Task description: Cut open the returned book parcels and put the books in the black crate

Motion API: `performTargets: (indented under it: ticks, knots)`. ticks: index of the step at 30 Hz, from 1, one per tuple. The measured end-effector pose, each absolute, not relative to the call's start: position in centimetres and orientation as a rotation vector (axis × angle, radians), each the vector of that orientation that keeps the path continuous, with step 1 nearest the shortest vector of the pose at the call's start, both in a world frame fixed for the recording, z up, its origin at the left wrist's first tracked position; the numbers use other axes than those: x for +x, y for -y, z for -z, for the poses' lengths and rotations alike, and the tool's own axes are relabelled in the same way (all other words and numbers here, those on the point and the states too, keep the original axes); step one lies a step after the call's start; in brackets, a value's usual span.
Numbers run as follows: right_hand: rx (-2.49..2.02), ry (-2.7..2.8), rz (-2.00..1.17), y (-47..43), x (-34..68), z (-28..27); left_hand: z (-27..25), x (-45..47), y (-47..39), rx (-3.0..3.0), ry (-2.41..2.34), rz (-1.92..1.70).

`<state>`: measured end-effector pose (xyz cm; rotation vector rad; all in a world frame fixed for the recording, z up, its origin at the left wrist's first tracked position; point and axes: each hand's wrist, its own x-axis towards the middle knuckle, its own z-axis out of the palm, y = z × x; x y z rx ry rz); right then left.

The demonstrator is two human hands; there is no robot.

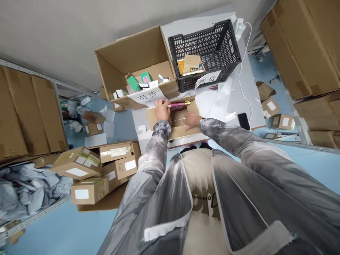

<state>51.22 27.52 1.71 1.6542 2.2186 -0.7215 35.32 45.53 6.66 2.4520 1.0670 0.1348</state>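
Left hand (162, 109) grips yellow-handled cutter (178, 105) over flat cardboard box (178, 122) at desk (239, 88) front edge; right hand (191, 120) spread flat on box; black crate (205, 53) behind

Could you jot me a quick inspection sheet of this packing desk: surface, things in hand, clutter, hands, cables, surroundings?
Surface: white table, crowded.
Job's things: flat carton at the table's near edge; yellow-tipped tool over it.
Clutter: open box of small packs, black crate with booklets, two paper signs, phone.
Hands: left hand grips the tool; right hand lies flat on the carton.
Cables: white cable runs along the table's right side.
Surroundings: taped parcels and grey bags on the blue floor at left, big cartons on racks at right.
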Motion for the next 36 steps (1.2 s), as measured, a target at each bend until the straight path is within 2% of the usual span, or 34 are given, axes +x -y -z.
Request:
performTargets:
  ticks: [4, 9, 12, 15, 17, 23, 28, 32, 36]
  knots:
    - [1.713, -2.269, 0.634, -26.5, 51.7, -1.5, -6.8, 34.8, -46.6, 2.415, -1.124, -0.181]
    - [2.113, -2.253, 0.703, -21.8, 51.9, -4.0, -6.2, 34.8, -48.0, 2.279, -1.146, -0.384]
    - [2.522, -2.028, 0.728, -19.9, 51.8, -5.8, -5.9, 35.2, -47.7, 2.276, -1.100, -0.390]
    - [2.801, -1.643, 0.554, -19.3, 52.2, -6.3, -5.8, 35.7, -47.4, 2.286, -1.082, -0.368]
    - [2.835, -1.433, 0.512, -19.1, 53.0, -5.9, -5.8, 35.9, -47.6, 2.305, -1.046, -0.338]
    - [2.779, -1.336, 0.803, -19.9, 54.9, -3.1, -6.1, 36.1, -49.4, 2.363, -0.920, -0.256]
    - [2.792, -1.319, 0.734, -21.8, 54.1, -0.9, -8.0, 35.5, -49.1, 2.398, -0.942, -0.322]
    - [2.876, -1.144, 0.814, -22.1, 52.7, 0.9, -9.7, 32.9, -47.5, 2.383, -0.995, -0.449]
    - [2.944, -1.005, 0.921, -22.2, 51.7, 1.4, -10.1, 27.8, -43.9, 2.153, -1.099, -0.752]
